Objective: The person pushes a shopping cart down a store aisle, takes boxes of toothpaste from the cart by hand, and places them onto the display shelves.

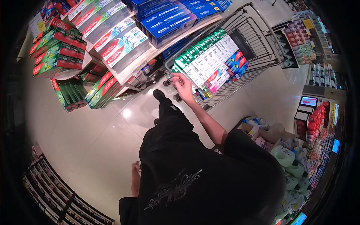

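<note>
head view: the shopping cart (pixel 258 64) stands just beyond and to the right of the right grip (pixel 182 87), its nearest corner beside the fingers. green-and-white boxes (pixel 210 58) already lie in it in a row, blue boxes (pixel 237 64) next to them, so it seems well filled; ahead and left of the grip, more toothpaste boxes (pixel 120 45) stand on the counter (pixel 152 55). how much is left cannot be told. the right arm reaches forward, fingers loosely curled; whether they close on the cart is unclear. the left grip (pixel 136 168) hangs lower, well behind the right, mostly hidden; its hold cannot be told.

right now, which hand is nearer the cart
The right hand, at the shopping cart; the left hand is farther back, beside the black clothing.
</note>
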`<move>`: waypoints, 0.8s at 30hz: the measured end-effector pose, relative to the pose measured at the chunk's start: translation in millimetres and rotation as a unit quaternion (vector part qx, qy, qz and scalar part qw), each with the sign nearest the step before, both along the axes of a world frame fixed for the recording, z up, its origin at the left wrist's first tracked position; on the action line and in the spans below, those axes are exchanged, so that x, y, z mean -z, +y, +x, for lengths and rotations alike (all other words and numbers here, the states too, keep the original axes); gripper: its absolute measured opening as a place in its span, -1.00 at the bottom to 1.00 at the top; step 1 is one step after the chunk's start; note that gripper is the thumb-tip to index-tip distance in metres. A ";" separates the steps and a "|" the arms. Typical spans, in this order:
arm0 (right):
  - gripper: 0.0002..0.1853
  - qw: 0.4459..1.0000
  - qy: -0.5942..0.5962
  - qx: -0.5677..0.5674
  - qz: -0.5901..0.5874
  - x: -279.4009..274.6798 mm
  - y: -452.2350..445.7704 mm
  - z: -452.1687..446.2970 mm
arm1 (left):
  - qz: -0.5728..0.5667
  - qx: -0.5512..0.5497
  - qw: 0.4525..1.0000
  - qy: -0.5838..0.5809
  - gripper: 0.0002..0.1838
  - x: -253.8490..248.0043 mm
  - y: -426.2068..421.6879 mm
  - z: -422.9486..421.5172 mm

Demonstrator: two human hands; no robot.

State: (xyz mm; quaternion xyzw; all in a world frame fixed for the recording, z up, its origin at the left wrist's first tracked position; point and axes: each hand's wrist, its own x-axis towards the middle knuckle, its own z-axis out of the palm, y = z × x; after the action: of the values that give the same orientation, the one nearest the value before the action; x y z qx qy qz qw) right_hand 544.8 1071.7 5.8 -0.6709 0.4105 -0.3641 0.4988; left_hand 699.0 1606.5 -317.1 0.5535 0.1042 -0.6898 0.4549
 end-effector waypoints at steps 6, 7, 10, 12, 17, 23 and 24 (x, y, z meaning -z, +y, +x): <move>-0.72 0.972 0.055 0.198 0.116 52.8 40.3 -114.3 | 0.007 0.085 0.993 -0.085 -0.49 58.2 -2.8 -15.3; -0.72 0.970 0.061 0.202 0.116 59.3 45.1 -127.3 | 0.012 0.092 0.990 -0.102 -0.49 62.6 2.6 -24.8; -0.71 0.971 0.108 0.186 0.109 70.7 46.6 -149.7 | 0.023 0.102 0.980 -0.167 -0.50 71.2 3.6 -37.2; -0.69 0.967 0.105 0.208 0.105 70.4 45.3 -155.8 | 0.031 0.102 0.971 -0.216 -0.51 69.6 -5.3 -38.5; -0.60 0.960 0.145 0.220 0.097 77.1 15.5 -169.0 | -0.047 0.087 0.936 -0.339 -0.49 -57.0 -156.7 23.3; -0.34 0.935 0.199 0.270 0.119 119.3 -47.0 -185.2 | -0.106 0.063 0.907 -0.403 -0.54 -88.7 -220.4 64.7; -0.31 0.927 0.204 0.291 0.117 127.0 -57.3 -188.0 | -0.093 0.067 0.910 -0.398 -0.52 -88.7 -220.7 65.6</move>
State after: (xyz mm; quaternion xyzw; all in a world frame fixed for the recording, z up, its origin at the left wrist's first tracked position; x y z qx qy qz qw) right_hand 356.8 1014.4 -121.3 -0.5186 0.7201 -0.2983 0.3515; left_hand 764.6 1385.8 -228.4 0.7431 -0.1881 -0.4475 0.4606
